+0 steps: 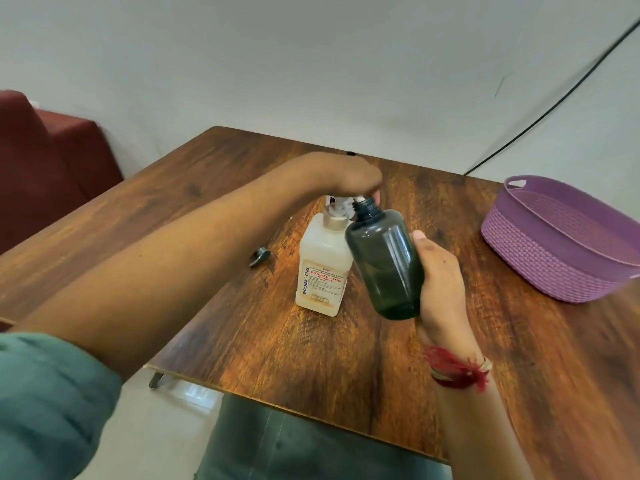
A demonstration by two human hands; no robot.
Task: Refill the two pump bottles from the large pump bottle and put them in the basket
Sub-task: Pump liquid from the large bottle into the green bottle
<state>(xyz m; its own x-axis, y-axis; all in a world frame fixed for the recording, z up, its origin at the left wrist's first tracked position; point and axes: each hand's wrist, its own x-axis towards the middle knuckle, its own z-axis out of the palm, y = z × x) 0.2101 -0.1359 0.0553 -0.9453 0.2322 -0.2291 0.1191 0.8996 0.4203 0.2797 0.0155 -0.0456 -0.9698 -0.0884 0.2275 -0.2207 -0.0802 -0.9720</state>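
Grey pump bottle (384, 265) is gripped tilted by the right hand (440, 282), large pump bottle (322, 268) clasped at its head by the left hand (343, 174); spillage is risked by neck misalignment.

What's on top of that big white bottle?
The large bottle carries a white pump, with the left hand curled over it. The dark bottle, tilted in the right hand, has its open neck at the spout. The hand hides the pump's top.
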